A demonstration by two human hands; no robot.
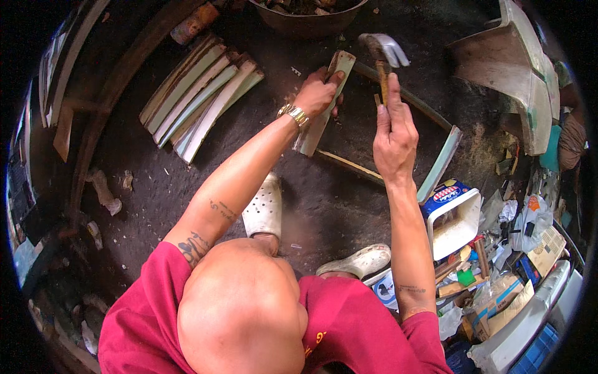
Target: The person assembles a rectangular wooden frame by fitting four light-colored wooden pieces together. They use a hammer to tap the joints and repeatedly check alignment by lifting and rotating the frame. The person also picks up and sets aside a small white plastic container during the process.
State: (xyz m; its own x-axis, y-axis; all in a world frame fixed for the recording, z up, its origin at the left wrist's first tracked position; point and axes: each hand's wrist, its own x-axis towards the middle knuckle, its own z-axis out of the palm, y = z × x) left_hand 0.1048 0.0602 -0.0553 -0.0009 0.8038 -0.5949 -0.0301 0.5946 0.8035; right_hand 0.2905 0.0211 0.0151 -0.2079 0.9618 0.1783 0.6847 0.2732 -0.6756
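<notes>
My left hand (316,96) is closed around a short, pale-painted wooden board (309,142), its fingers wrapped over the upper part. This board forms the left side of a rectangular wooden frame lying on the dark ground. A thin strip (350,166) makes the frame's near side, and a pale board (440,163) stands at its right. Above the frame, my right hand (396,140) grips a claw hammer (382,51) by its wooden handle. The metal head is raised, slightly blurred and apart from the board. Whether a nail sits in the board cannot be made out.
Several painted wooden slats (200,93) lie stacked at the left. A round basin (308,23) with scraps stands at the far edge. At right are a worn plastic chair (507,59), a white-and-blue tub (456,223) on its side and a heap of scrap (486,280).
</notes>
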